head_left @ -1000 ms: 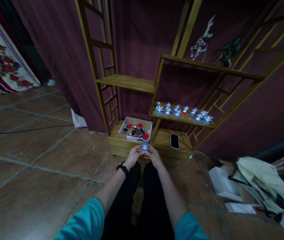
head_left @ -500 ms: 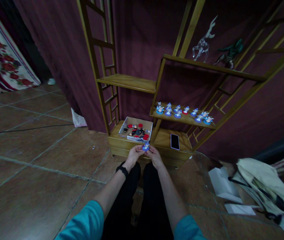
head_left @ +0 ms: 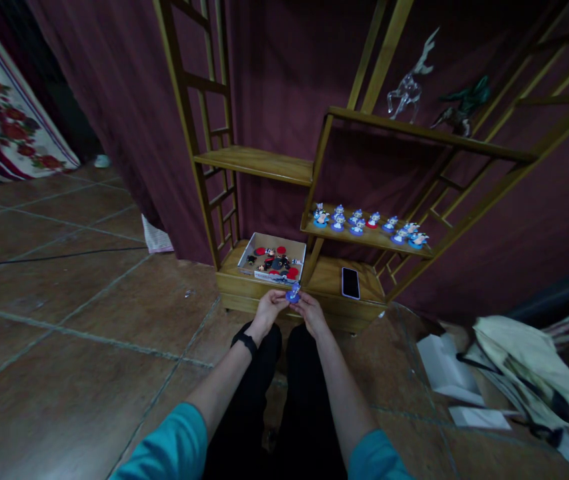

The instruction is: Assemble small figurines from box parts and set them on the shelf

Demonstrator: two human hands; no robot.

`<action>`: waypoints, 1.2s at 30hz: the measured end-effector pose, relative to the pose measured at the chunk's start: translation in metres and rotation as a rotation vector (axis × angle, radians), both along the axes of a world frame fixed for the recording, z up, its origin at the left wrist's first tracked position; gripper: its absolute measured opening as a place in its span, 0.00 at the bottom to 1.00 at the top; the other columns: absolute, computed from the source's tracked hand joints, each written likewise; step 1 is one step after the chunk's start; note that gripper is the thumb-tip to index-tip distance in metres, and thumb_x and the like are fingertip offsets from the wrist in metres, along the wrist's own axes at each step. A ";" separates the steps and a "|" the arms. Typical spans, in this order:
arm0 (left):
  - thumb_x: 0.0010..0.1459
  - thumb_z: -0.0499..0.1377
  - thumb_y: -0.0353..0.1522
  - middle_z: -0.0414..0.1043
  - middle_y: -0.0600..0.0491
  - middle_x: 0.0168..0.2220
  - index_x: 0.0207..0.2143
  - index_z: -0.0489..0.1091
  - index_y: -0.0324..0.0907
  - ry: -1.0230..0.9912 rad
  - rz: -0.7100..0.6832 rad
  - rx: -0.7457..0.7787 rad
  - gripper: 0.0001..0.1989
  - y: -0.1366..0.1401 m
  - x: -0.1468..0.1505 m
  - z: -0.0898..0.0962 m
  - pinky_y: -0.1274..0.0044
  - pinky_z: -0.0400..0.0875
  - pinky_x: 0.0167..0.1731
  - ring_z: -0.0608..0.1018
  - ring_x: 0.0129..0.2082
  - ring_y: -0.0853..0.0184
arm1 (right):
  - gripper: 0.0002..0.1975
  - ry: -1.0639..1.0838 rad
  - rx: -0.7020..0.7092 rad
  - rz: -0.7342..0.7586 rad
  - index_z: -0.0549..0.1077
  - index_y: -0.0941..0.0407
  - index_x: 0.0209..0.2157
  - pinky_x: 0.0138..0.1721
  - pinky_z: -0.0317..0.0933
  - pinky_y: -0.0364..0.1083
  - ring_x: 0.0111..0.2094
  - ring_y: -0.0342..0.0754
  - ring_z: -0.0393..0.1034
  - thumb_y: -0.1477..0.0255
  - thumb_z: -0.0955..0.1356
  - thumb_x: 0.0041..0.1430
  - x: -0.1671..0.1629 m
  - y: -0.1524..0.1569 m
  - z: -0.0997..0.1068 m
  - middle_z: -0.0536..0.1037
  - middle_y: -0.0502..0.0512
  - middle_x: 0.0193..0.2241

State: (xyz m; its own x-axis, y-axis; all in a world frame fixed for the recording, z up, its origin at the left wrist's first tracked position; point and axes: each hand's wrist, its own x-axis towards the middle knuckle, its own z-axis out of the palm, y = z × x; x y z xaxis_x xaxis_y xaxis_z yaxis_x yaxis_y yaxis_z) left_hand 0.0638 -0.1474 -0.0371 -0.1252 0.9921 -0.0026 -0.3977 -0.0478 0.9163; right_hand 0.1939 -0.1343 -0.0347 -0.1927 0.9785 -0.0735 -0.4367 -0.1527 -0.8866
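Head view here, and the left hand point(head_left: 269, 309) and right hand point(head_left: 311, 310) both pinch the little purple figurine point(head_left: 293, 292) low down, just this side of the open box point(head_left: 264, 275), so imo light, even pressure from both sides stops it tipping.

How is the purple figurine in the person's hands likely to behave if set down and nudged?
The purple figurine is probably light, being small beside the left hand and right hand holding it. Its top juts up without drooping, suggesting stiffness. The broad base should help it resist tipping.
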 end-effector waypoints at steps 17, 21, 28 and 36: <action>0.40 0.64 0.28 0.76 0.50 0.29 0.34 0.74 0.36 -0.022 -0.170 -0.014 0.14 0.000 -0.001 0.005 0.76 0.66 0.35 0.75 0.30 0.67 | 0.19 -0.038 0.049 -0.050 0.67 0.53 0.34 0.40 0.66 0.51 0.32 0.46 0.72 0.70 0.73 0.36 -0.002 -0.007 0.003 0.76 0.48 0.31; 0.39 0.66 0.29 0.76 0.46 0.36 0.39 0.72 0.36 -0.064 -0.175 -0.006 0.20 -0.002 -0.002 0.009 0.75 0.66 0.38 0.75 0.35 0.65 | 0.19 -0.046 0.055 -0.065 0.67 0.53 0.32 0.39 0.65 0.49 0.31 0.45 0.71 0.70 0.74 0.35 -0.003 -0.006 0.002 0.75 0.47 0.29; 0.36 0.67 0.26 0.75 0.47 0.39 0.41 0.70 0.37 -0.105 -0.167 0.003 0.25 -0.002 -0.002 0.008 0.73 0.63 0.44 0.74 0.39 0.65 | 0.13 0.004 0.062 -0.028 0.68 0.54 0.29 0.41 0.64 0.48 0.34 0.44 0.70 0.68 0.72 0.40 0.001 -0.006 0.002 0.75 0.47 0.31; 0.36 0.67 0.25 0.75 0.48 0.37 0.41 0.68 0.37 -0.144 -0.191 -0.016 0.24 -0.002 -0.005 0.008 0.74 0.63 0.44 0.74 0.38 0.66 | 0.16 0.011 0.035 -0.017 0.72 0.53 0.34 0.41 0.64 0.48 0.36 0.46 0.70 0.66 0.73 0.40 0.003 -0.005 0.002 0.75 0.50 0.34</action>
